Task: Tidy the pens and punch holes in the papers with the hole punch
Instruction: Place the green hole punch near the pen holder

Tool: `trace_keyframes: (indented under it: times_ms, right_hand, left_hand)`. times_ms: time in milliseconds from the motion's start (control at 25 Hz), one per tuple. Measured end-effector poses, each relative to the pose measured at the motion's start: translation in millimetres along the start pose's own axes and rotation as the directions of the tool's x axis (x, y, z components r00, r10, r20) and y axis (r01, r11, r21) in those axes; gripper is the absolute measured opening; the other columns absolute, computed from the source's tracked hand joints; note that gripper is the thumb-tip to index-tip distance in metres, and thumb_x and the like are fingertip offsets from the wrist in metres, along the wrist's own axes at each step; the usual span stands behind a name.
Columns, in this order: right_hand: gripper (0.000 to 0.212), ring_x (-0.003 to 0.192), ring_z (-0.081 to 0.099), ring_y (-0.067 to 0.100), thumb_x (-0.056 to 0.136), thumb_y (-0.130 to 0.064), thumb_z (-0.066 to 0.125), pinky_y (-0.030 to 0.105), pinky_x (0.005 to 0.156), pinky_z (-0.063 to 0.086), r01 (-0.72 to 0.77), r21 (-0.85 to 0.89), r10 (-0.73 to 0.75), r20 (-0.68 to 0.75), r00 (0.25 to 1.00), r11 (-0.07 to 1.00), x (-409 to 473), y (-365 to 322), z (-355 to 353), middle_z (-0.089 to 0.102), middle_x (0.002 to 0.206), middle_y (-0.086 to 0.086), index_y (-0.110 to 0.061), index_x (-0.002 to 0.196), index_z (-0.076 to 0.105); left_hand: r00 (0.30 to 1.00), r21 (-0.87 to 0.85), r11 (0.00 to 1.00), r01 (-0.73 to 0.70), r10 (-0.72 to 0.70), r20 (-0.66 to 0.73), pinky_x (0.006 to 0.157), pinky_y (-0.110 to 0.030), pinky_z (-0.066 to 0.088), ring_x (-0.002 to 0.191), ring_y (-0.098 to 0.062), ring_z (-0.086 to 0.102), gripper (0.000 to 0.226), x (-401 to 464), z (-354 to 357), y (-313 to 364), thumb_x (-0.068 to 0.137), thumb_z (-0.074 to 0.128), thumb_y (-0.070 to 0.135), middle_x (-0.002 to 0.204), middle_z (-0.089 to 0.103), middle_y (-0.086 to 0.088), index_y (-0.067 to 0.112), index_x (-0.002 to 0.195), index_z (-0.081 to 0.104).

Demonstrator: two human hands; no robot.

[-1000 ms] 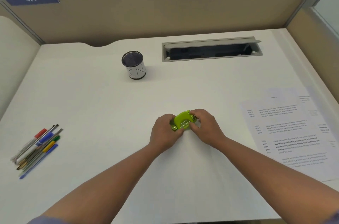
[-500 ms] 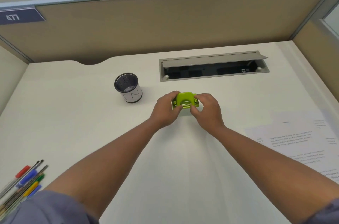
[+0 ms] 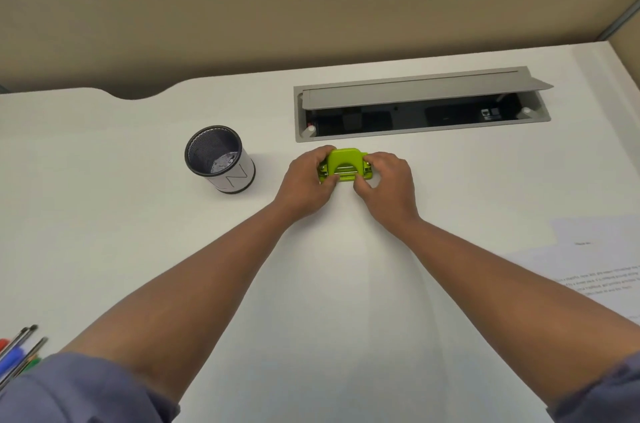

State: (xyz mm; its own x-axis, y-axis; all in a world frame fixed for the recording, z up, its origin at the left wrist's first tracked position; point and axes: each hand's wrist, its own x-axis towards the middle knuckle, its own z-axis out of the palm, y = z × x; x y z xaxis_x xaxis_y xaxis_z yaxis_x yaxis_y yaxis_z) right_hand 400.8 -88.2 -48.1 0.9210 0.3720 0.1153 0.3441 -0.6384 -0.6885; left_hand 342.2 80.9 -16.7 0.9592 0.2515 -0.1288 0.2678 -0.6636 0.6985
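The person's bare left forearm (image 3: pixel 194 291) and bare right forearm (image 3: pixel 512 287) show; the left hand (image 3: pixel 306 185) and right hand (image 3: pixel 386 185) wear nothing. Slate-blue fabric sleeves (image 3: pixel 69 391) sit bunched near the elbows.

hole punch (image 3: pixel 343 165): lime-green, small, with a rounded lever on top and metal parts under it; it sits upright on the white bench (image 3: pixel 104 214), towards the far edge, just in front of the grey cable hatch; both hands hold its two ends.
pens (image 3: pixel 19 350): a bundle of thin pens lying flat at the near left corner of the bench, slanted, side by side; red, blue and green parts show, the rest cut off by the frame edge.
papers (image 3: pixel 595 270): white printed sheets lying flat and overlapping by the right edge of the bench, partly out of view.
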Motion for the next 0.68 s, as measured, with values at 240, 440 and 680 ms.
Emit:
trace_keyframes:
  times_ms: [240, 440, 680]
  right_hand:
    - [0.037, 0.110, 0.059, 0.029, 0.087, -0.022, 0.072, 0.036, 0.094, 0.044, 0.002, -0.034, -0.001, 0.009, 1.000, 0.999, 0, 2, 3, 0.069, 0.121, 0.012, -0.007, 0.121, 0.068]
    - [0.063, 0.124, 0.052, 0.030, 0.087, -0.031, 0.075, 0.039, 0.103, 0.042, -0.043, -0.011, 0.043, 0.068, 0.997, 0.999, -4, -2, -1, 0.059, 0.138, 0.011, -0.009, 0.141, 0.052]
    - [0.080, 0.142, 0.040, 0.026, 0.088, -0.037, 0.075, 0.038, 0.114, 0.036, -0.111, 0.043, 0.106, 0.099, 0.989, 0.993, -40, -17, -26, 0.042, 0.156, 0.008, -0.015, 0.153, 0.035]
  left_hand:
    - [1.000, 0.004, 1.000, -0.017, 0.017, 0.003, 0.105, -0.035, 0.047, 0.123, -0.026, 0.057, 0.056, 2, 4, -4, 0.093, 0.070, 0.017, 0.139, 0.060, -0.010, 0.011, 0.144, 0.050]
    - [1.000, 0.020, 1.000, -0.007, 0.007, -0.002, 0.113, -0.029, 0.035, 0.141, -0.024, 0.041, 0.074, -5, 6, -5, 0.089, 0.075, 0.021, 0.156, 0.043, -0.008, 0.012, 0.153, 0.037]
    - [0.999, 0.057, 0.997, -0.045, 0.046, -0.014, 0.120, -0.035, 0.024, 0.151, -0.023, 0.019, 0.079, -50, -4, 9, 0.088, 0.076, 0.029, 0.165, 0.025, -0.004, 0.020, 0.154, 0.035]
